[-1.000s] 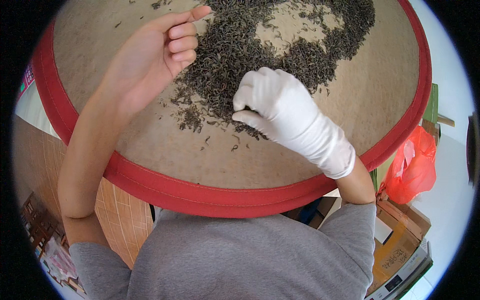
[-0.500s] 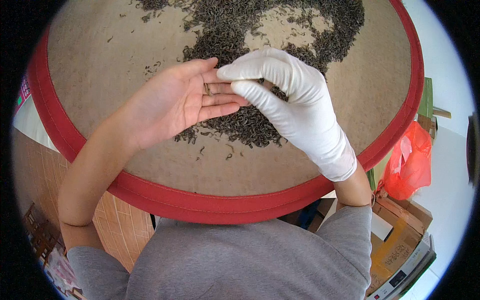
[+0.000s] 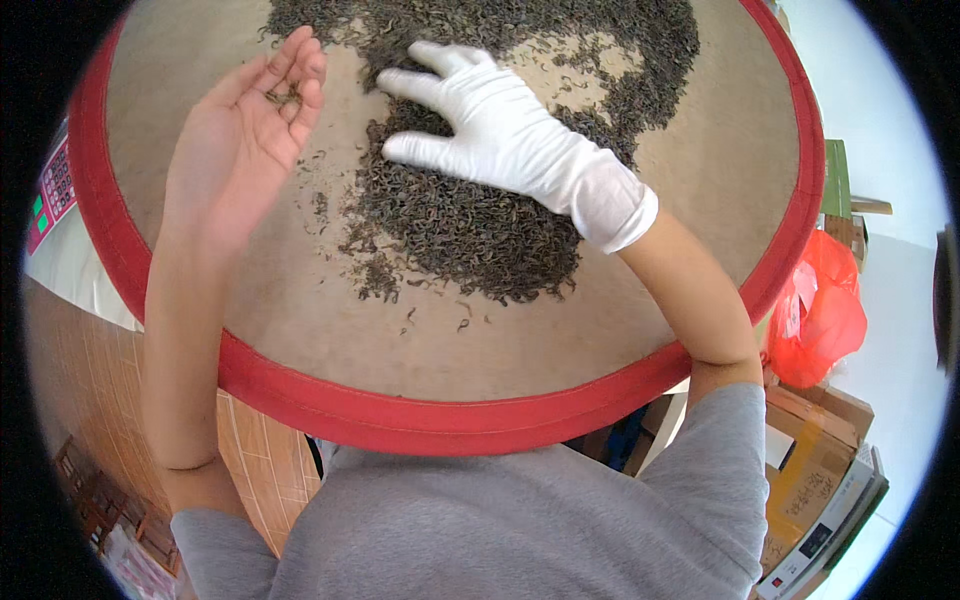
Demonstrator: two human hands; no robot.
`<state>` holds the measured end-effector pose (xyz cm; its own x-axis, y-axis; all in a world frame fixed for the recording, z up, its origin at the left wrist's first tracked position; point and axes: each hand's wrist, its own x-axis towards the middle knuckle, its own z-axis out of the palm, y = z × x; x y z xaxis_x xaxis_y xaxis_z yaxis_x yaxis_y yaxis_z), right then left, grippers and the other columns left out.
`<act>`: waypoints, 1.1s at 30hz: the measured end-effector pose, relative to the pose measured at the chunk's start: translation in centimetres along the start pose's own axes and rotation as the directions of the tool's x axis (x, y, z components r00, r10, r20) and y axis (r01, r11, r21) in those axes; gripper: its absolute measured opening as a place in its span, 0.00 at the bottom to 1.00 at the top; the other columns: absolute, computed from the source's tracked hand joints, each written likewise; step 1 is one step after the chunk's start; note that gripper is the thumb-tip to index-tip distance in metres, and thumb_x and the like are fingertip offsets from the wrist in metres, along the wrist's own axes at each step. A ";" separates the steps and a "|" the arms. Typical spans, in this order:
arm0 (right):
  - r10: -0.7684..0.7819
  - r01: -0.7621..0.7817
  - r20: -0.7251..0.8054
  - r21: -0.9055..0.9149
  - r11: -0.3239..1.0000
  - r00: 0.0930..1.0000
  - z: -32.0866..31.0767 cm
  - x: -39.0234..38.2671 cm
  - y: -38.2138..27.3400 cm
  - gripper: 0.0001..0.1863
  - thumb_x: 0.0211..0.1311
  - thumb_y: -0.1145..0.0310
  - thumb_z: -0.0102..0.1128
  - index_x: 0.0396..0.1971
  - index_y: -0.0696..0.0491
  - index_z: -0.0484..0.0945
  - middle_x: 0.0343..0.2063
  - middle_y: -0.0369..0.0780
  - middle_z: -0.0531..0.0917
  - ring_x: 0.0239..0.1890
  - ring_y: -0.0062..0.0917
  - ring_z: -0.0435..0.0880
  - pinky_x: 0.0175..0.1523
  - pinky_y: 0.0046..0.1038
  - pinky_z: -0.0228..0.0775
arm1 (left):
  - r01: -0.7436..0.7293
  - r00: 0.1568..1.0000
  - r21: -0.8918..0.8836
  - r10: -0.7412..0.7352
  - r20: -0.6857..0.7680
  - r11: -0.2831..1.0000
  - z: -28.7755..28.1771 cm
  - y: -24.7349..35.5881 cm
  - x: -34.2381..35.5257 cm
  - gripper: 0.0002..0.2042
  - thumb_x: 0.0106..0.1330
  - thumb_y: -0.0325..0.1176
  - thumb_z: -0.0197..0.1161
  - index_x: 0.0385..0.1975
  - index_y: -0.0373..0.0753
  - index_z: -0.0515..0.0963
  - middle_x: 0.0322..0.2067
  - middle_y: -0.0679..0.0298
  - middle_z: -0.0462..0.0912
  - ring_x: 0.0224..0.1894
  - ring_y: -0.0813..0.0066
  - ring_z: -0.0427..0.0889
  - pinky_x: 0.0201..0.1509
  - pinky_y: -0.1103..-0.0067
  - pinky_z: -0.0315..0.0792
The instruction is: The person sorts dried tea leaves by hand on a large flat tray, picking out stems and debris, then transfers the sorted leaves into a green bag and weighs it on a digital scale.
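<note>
Dark, curled dried tea leaves (image 3: pixel 470 235) lie in heaps across a large round tan tray with a red cloth rim (image 3: pixel 430 425). My left hand (image 3: pixel 235 150), bare, is palm up over the tray's left side. Its fingers curl into a cup that holds a few tea leaves (image 3: pixel 285 97). My right hand (image 3: pixel 490 125) wears a white glove and lies palm down over the heap, fingers spread apart. Nothing shows between those fingers; what is under the palm is hidden.
Loose tea leaf bits (image 3: pixel 380 275) are scattered near the heap's left edge. Right of the tray are a red plastic bag (image 3: pixel 825 310) and cardboard boxes (image 3: pixel 805 470). A pink device with buttons (image 3: pixel 55 190) stands beyond the left rim.
My hands have moved apart. The left went up and left, its fingers curling round the tea leaves; the right shifted up and left, opening from a pinch to spread fingers over the heap.
</note>
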<state>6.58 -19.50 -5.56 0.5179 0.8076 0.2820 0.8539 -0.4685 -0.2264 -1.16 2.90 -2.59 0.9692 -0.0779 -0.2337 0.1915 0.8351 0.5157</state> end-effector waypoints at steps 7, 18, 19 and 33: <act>-0.043 0.030 0.313 0.047 0.998 0.949 -2.7 -2.3 -4.2 0.16 0.48 0.75 0.64 0.40 0.51 0.78 0.44 0.44 0.75 0.45 0.38 0.76 0.49 0.34 0.73 | 0.060 0.997 -0.060 -0.058 0.045 0.996 -1.7 0.2 0.5 0.16 0.73 0.29 0.39 0.53 0.26 0.65 0.38 0.60 0.71 0.41 0.74 0.73 0.47 0.80 0.74; 0.377 -0.461 0.266 0.510 0.726 0.887 -9.9 -5.2 -1.0 0.15 0.57 0.76 0.58 0.45 0.53 0.80 0.40 0.43 0.81 0.43 0.33 0.80 0.50 0.27 0.70 | 0.121 0.992 -0.060 -0.119 0.045 0.991 -1.0 -0.9 0.2 0.14 0.74 0.30 0.42 0.52 0.30 0.66 0.33 0.65 0.71 0.32 0.78 0.70 0.37 0.82 0.71; 0.413 -0.466 0.217 0.397 0.791 0.885 -10.0 -5.3 -0.6 0.14 0.58 0.76 0.57 0.45 0.54 0.80 0.41 0.43 0.81 0.42 0.33 0.81 0.50 0.27 0.70 | 0.124 0.992 -0.056 -0.122 0.037 0.991 -0.9 -1.1 0.2 0.14 0.74 0.30 0.42 0.52 0.30 0.67 0.32 0.65 0.71 0.31 0.78 0.69 0.35 0.83 0.70; 0.213 -0.212 0.020 0.199 0.957 0.977 -6.3 -6.8 1.3 0.12 0.54 0.78 0.57 0.39 0.53 0.80 0.36 0.45 0.81 0.40 0.41 0.80 0.46 0.35 0.73 | 0.180 0.976 0.055 -0.171 -0.134 0.982 1.1 -2.3 -0.4 0.12 0.74 0.31 0.44 0.49 0.32 0.69 0.28 0.69 0.67 0.24 0.84 0.63 0.29 0.85 0.63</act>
<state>4.46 -27.82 -1.92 0.6865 0.6964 0.2091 0.6969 -0.5483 -0.4622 -1.80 0.43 -2.72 0.8926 -0.1462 -0.4265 0.3709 0.7760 0.5101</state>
